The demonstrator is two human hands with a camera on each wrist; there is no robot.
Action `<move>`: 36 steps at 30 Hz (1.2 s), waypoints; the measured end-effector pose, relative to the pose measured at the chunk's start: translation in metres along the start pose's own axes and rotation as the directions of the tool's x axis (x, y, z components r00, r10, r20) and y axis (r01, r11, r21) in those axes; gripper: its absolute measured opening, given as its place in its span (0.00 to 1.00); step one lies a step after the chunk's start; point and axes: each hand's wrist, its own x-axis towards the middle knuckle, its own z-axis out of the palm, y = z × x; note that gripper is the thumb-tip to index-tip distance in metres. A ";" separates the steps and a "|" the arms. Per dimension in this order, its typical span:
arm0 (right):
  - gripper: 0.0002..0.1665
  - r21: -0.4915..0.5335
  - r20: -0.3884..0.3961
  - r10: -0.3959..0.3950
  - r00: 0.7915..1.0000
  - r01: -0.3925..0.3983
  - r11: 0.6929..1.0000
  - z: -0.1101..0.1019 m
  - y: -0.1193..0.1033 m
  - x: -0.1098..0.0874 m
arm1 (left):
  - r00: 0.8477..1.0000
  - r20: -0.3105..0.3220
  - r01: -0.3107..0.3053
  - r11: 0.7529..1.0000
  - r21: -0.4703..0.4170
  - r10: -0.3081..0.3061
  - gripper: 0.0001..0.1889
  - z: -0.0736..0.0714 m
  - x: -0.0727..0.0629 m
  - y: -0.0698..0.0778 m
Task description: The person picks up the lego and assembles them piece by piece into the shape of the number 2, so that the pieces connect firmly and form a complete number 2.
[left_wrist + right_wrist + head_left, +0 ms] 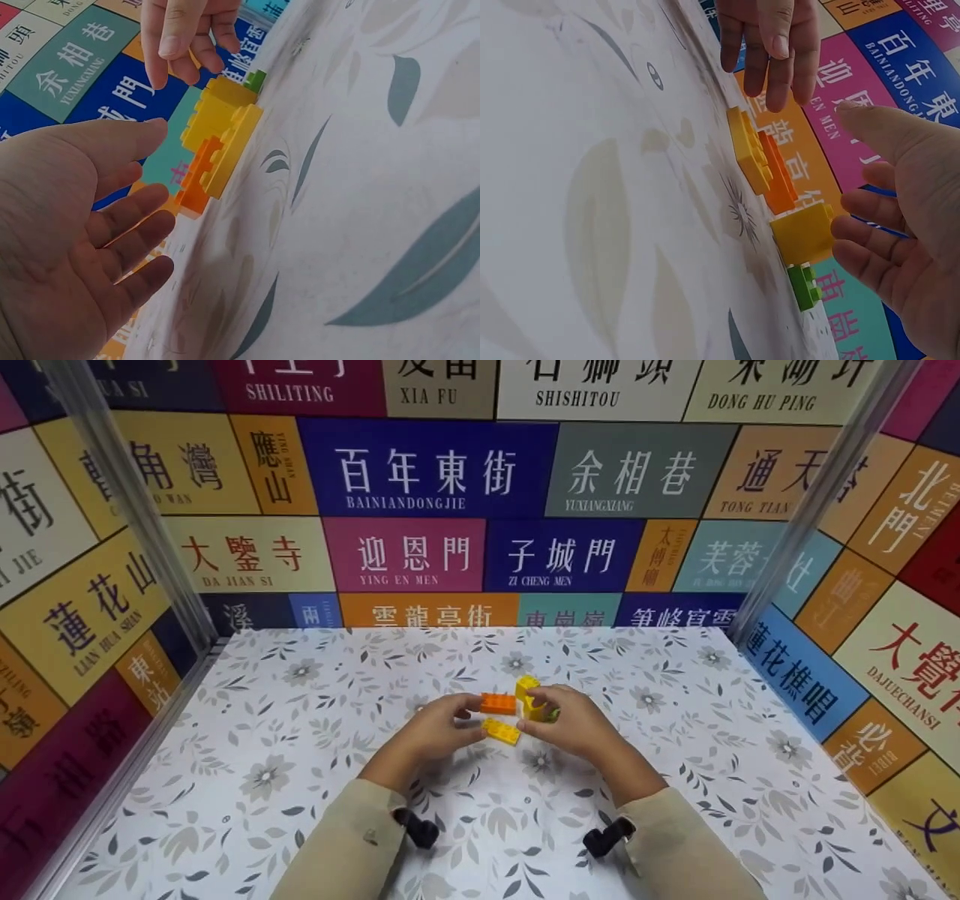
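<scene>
The head view has the right hand (576,724) covering most of the green brick (804,286), which the right wrist view shows plainly beside the taller yellow brick (526,690) on the floral tabletop (217,810). Both wrist views show the right hand and the left hand (439,726) with fingers loosely extended and gripping nothing, the left near the orange brick (497,703) and flat yellow brick (501,730), the latter partly blocking the orange one in the left wrist view; behind rises a sign-patterned wall (427,431).
</scene>
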 end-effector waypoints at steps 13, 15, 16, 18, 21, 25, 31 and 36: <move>0.30 0.009 0.175 0.049 0.983 -0.051 0.999 0.012 0.008 0.003 | 0.995 0.064 -0.088 0.990 0.108 0.082 0.26 0.006 0.003 -0.009; 0.30 0.001 0.179 0.055 0.982 -0.056 0.998 0.013 0.007 0.004 | 0.994 0.072 -0.091 0.989 0.118 0.082 0.26 0.006 0.003 -0.009; 0.30 -0.002 0.177 0.058 0.983 -0.059 0.998 0.014 0.007 0.004 | 0.994 0.073 -0.091 0.989 0.118 0.083 0.26 0.006 0.003 -0.010; 0.29 -0.008 0.175 0.063 0.983 -0.062 0.998 0.016 0.006 0.005 | 0.994 0.074 -0.084 0.990 0.117 0.076 0.26 0.006 0.003 -0.009; 0.28 -0.008 0.180 0.077 0.981 -0.076 0.997 0.018 0.005 0.006 | 0.994 0.077 -0.087 0.989 0.117 0.079 0.25 0.007 0.004 -0.009; 0.26 -0.002 0.182 0.083 0.980 -0.084 0.996 0.022 0.005 0.005 | 0.992 0.085 -0.107 0.988 0.112 0.097 0.25 0.008 0.005 -0.009; 0.19 -0.007 0.159 0.017 0.987 -0.016 1.000 0.026 0.007 0.004 | 0.995 0.078 -0.067 0.989 0.129 0.058 0.27 0.010 0.006 -0.009; 0.18 0.014 0.165 0.019 0.986 -0.022 1.000 0.027 0.007 0.004 | 0.997 0.077 -0.017 0.990 0.137 0.006 0.26 0.011 0.006 -0.008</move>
